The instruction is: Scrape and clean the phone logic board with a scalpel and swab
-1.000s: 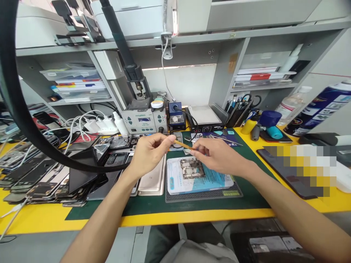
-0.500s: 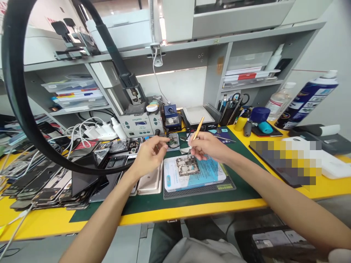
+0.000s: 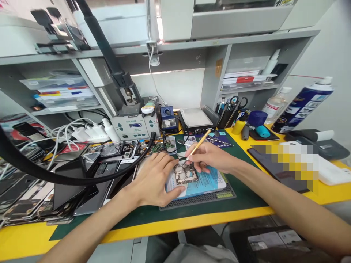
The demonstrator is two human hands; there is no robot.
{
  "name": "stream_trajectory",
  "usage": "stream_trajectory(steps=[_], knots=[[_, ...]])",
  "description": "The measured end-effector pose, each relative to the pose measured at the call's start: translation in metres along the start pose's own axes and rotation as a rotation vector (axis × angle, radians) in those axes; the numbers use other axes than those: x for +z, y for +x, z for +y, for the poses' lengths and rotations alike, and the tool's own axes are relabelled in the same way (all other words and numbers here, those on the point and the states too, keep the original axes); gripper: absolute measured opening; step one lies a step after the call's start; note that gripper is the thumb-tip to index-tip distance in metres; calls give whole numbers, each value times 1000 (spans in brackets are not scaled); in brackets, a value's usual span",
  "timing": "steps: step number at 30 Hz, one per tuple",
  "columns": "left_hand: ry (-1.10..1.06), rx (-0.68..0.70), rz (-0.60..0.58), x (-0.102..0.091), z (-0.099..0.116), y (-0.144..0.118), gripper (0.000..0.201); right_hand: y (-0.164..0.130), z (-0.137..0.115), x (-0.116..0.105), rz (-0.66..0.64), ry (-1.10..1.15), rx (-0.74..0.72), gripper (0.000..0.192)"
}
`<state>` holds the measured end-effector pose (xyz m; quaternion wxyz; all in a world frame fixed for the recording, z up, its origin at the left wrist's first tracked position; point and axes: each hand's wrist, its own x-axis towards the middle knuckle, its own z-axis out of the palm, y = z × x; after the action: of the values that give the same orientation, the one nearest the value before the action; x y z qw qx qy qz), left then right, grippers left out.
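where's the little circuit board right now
The circuit board lies at the desk's centre on a white-and-blue pad, between the left hand and the right hand holding a brush.

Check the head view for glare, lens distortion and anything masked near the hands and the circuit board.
Head view: bright and evenly lit, with the lamp strip blown out; wide-angle bending bows the shelf edge and yellow bench; a pixelated block masks something at right; left hand, right hand, brush and circuit board are sharp.

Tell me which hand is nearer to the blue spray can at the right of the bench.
Right. The right hand, holding a thin brush over the circuit board, lies between the board and the spray can; the left hand rests left of the board, farther away.
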<state>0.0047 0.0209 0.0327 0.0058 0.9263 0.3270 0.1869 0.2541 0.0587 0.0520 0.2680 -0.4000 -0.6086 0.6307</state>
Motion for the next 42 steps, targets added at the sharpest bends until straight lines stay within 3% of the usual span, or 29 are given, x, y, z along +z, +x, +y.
stream_trajectory(steps=[5,11,16,26,42], knots=[[-74,-63,12,6,-4,-5,52,-6,6,-2,-6,-19,25,27],[-177,-122,30,13,-4,-9,48,-15,2,10,100,-140,55,17],[-187,-135,27,14,-2,-9,56,-17,4,16,160,-163,83,20],[-185,-151,75,16,0,-10,46,-14,6,18,252,-93,89,26],[-195,-164,77,18,0,-12,46,-14,10,16,271,-49,88,27]])
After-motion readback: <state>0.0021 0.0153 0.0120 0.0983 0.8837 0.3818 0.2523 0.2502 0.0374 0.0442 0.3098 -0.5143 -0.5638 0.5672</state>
